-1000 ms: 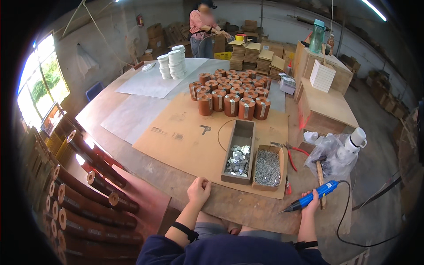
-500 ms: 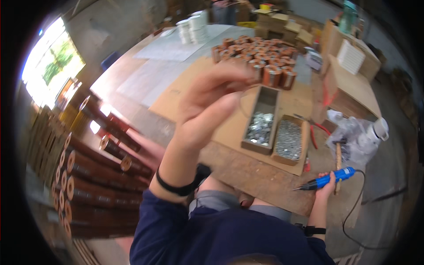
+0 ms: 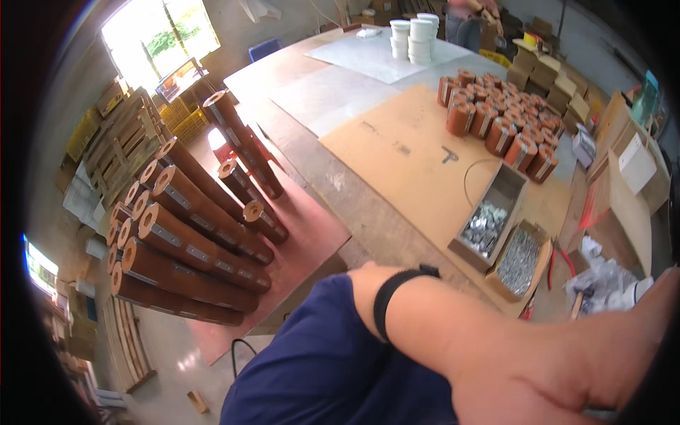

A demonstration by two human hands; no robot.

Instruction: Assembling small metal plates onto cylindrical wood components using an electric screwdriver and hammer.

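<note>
My left hand (image 3: 581, 354) is raised very close at the lower right, its arm crossing in front of me with a black band round it. Its fingers run out of the picture, so I cannot tell what they do or hold. My right hand and the blue electric screwdriver do not show now. Beyond my left arm lie a long grey-brown box (image 3: 508, 185) of shiny metal pieces and a small cardboard box (image 3: 542, 249) of fine metal pins or screws. Red-handled pliers (image 3: 553, 265) rest beside them.
Tall brown tubes (image 3: 177, 244) with metal strips stand clustered on a reddish board (image 3: 322, 237) at the left. Short brown cylinders (image 3: 501, 134) crowd the table's far right. White tubs (image 3: 419, 42) are stacked at the back, near another person (image 3: 467, 25). A plastic bag (image 3: 602, 280) lies at the right.
The view has swung left. My left hand has gone from above the table to close in front at the lower right. My right hand with the blue electric screwdriver has dropped out of sight.
</note>
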